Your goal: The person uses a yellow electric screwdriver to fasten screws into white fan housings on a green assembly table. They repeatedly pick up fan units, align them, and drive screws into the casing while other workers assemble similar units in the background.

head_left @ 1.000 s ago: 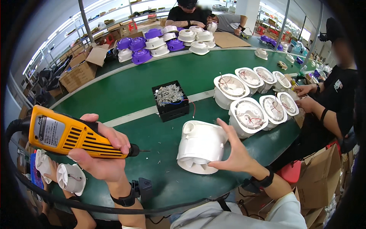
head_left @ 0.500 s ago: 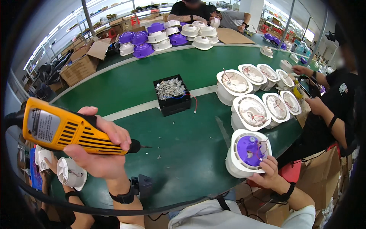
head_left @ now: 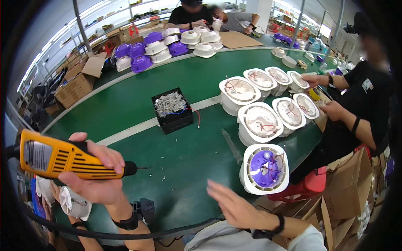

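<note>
My left hand (head_left: 95,190) is wrapped round a yellow and black electric screwdriver (head_left: 60,161). Its thin bit points right, above the green table. My right hand (head_left: 234,204) is held over the near table edge with fingers stretched out and nothing in it. Right of that hand a white housing (head_left: 246,178) stands with a purple insert (head_left: 263,169) and thin wires inside its top. Beyond the screwdriver sits a black box (head_left: 178,124) heaped with small metal screws (head_left: 169,103). A blue and a red wire lie across the box.
Several white housings (head_left: 260,123) with wires stand at right, where a co-worker (head_left: 354,100) touches one. Purple and white shells (head_left: 159,54) are piled at the back. Another person's hands are at lower left by a white housing (head_left: 73,203). Loose screws dot the green table (head_left: 197,154).
My right hand has let go of the housing with the purple insert and moved left. The screwdriver stays in my left hand. At right, the co-worker's hand has come to a white housing.
</note>
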A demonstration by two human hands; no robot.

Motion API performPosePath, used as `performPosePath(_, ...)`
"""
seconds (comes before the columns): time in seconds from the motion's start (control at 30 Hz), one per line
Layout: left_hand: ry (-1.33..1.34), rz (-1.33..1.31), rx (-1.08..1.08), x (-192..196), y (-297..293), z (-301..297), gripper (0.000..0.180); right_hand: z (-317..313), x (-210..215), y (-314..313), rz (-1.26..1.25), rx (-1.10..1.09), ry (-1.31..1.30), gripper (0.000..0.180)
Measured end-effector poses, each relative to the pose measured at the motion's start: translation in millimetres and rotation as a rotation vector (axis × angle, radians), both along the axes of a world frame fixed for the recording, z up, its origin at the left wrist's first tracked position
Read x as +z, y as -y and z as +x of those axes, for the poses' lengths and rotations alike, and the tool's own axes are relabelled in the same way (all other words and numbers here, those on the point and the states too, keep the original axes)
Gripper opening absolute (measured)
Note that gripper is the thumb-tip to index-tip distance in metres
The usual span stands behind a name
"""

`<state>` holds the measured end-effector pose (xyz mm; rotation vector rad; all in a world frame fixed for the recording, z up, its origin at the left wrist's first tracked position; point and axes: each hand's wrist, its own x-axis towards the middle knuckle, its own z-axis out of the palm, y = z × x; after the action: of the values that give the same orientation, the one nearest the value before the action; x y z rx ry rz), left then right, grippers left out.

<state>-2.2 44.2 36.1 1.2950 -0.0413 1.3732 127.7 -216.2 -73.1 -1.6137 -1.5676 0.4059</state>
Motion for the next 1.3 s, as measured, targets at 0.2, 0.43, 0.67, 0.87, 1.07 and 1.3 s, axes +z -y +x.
performPosePath(0.2, 0.023, 0.098, 0.041, 13, 0, -25, 0.085, 20, -42, -82, -0.216, -0.618, 0.412, 0.072)
performPosePath(0.43, 0.048, 0.12, 0.058, 18, 5, -31, 0.085, 6, -56, -103, -0.105, -0.134, 0.283, 0.077)
performPosePath(0.67, 0.063, 0.087, -0.019, 18, 5, -30, 0.082, 36, -79, -152, -0.109, -0.462, 0.398, 0.076)
performPosePath(0.87, 0.018, 0.089, 0.006, 16, 7, -25, 0.081, 19, -84, -182, -0.06, -0.099, 0.373, 0.062)
performPosePath(1.07, 0.005, 0.076, 0.04, 14, 8, -22, 0.08, -14, 2, -79, 0.214, 0.146, 0.202, 0.053)
performPosePath(1.3, -0.018, 0.092, 0.092, 14, 12, -20, 0.081, 53, 32, 88, 0.013, -0.689, 0.197, 0.095)
